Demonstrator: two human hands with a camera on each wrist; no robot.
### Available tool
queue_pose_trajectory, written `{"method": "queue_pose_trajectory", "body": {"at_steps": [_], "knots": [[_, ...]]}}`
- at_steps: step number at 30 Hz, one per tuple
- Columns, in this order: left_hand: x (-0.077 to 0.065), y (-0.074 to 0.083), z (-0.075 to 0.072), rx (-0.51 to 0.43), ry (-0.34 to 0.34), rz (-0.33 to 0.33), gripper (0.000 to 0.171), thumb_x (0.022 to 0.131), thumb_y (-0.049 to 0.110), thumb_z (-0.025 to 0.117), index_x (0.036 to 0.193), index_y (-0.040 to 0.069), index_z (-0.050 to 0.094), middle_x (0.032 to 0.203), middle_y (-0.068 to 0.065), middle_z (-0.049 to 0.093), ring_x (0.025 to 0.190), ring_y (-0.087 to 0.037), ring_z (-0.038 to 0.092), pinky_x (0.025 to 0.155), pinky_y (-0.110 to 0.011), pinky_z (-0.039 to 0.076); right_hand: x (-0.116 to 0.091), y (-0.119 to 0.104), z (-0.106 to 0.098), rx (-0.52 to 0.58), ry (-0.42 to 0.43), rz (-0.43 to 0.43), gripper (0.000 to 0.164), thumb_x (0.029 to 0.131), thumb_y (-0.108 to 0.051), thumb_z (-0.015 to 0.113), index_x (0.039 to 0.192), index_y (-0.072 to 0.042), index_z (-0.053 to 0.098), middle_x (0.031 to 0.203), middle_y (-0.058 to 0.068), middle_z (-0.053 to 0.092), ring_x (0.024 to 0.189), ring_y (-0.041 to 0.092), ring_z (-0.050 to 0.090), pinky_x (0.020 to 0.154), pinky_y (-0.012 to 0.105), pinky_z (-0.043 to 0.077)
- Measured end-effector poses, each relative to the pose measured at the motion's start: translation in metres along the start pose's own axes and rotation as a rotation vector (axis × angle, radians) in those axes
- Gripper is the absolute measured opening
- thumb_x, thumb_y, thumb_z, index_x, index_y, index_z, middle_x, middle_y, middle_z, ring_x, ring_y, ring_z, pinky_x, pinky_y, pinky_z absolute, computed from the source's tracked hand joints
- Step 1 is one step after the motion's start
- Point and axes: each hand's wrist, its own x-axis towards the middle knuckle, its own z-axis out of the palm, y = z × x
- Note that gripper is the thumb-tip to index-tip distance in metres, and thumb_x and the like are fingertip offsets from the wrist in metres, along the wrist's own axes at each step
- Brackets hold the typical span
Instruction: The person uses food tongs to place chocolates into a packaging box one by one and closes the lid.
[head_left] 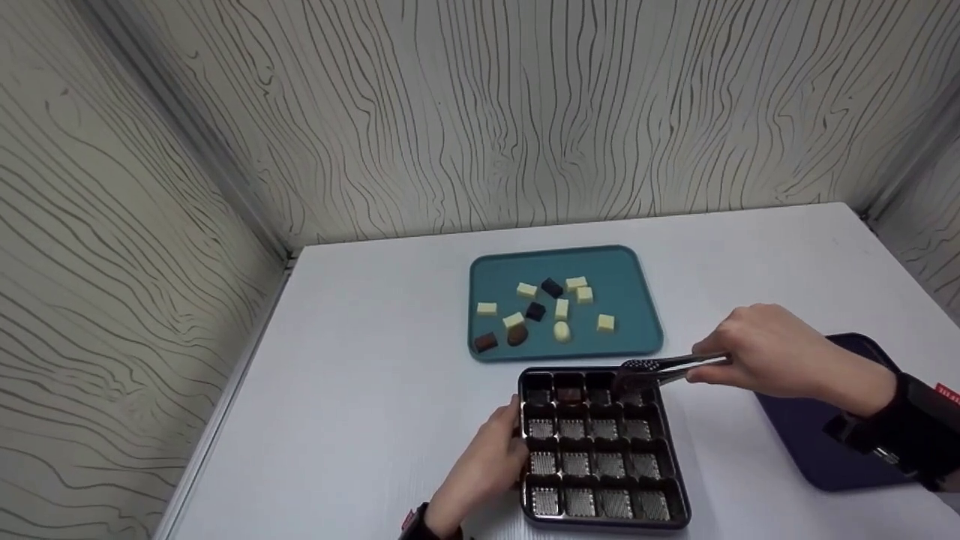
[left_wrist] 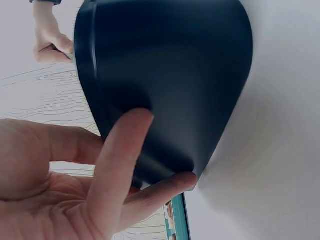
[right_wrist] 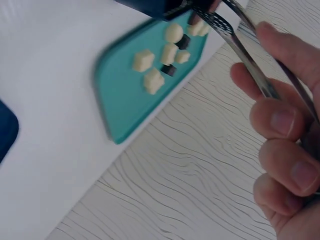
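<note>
A dark divided chocolate box [head_left: 606, 444] lies below the teal tray. Its back row holds dark and brown chocolates, including a brown chocolate [head_left: 568, 394]; the nearer rows show bare ribbed bottoms. My left hand [head_left: 491, 455] rests against the box's left wall, and in the left wrist view its extended fingers [left_wrist: 122, 155] touch the smooth dark side. With my right hand [head_left: 765, 352] I grip metal tongs [head_left: 675, 365] whose perforated tips reach into the back right compartment. I cannot tell whether a chocolate is between the tips. In the right wrist view the fingers curl round the tong handles [right_wrist: 255, 70].
Behind the box lies a teal tray [head_left: 622, 281] carrying several white chocolates [head_left: 562, 309] and a few dark and brown ones, such as a dark chocolate [head_left: 535, 311]. A navy tray [head_left: 817, 442] sits under the right forearm. Patterned walls [head_left: 480, 112] border the white table [head_left: 360, 360].
</note>
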Motion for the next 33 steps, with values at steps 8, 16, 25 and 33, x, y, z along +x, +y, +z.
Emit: {"method": "queue_pose_trajectory", "body": {"at_steps": [8,16,25,33], "knots": [[0.002,0.000,-0.001,0.000,-0.018,-0.024,0.064,0.097,0.001,0.055,0.157,-0.012,0.037,0.150,-0.032,0.054,0.143,-0.048,0.053,0.120,-0.063,0.044,-0.013,0.005,0.002,-0.007,-0.040,0.021,0.026,0.082,-0.034,0.087,0.067,-0.031,0.065,0.056,-0.026,0.047,0.056,-0.012,0.027,0.051,0.015,0.025],[0.003,0.001,0.000,-0.007,-0.026,-0.026,0.063,0.097,0.001,0.056,0.156,-0.014,0.037,0.149,-0.033,0.054,0.143,-0.048,0.053,0.119,-0.062,0.044,0.006,-0.008,-0.011,-0.067,-0.123,0.011,0.028,0.082,-0.037,0.086,0.065,-0.029,0.065,0.057,-0.021,0.056,0.054,-0.007,0.032,0.049,0.018,0.027],[0.001,0.001,0.001,0.004,-0.006,0.020,0.064,0.096,-0.001,0.056,0.156,-0.014,0.037,0.147,-0.034,0.056,0.139,-0.049,0.056,0.118,-0.062,0.046,-0.005,-0.001,-0.002,0.046,-0.012,0.031,0.018,0.084,-0.034,0.086,0.072,-0.028,0.075,0.059,-0.023,0.061,0.055,-0.014,0.028,0.049,0.012,0.025],[0.001,-0.001,0.000,0.014,-0.007,0.033,0.065,0.095,-0.002,0.056,0.156,-0.014,0.036,0.146,-0.035,0.056,0.138,-0.049,0.056,0.117,-0.062,0.046,-0.024,0.005,0.019,0.077,0.062,0.096,0.020,0.082,-0.034,0.088,0.089,-0.016,0.087,0.075,-0.008,0.081,0.059,-0.015,0.048,0.052,0.014,0.038]]}}
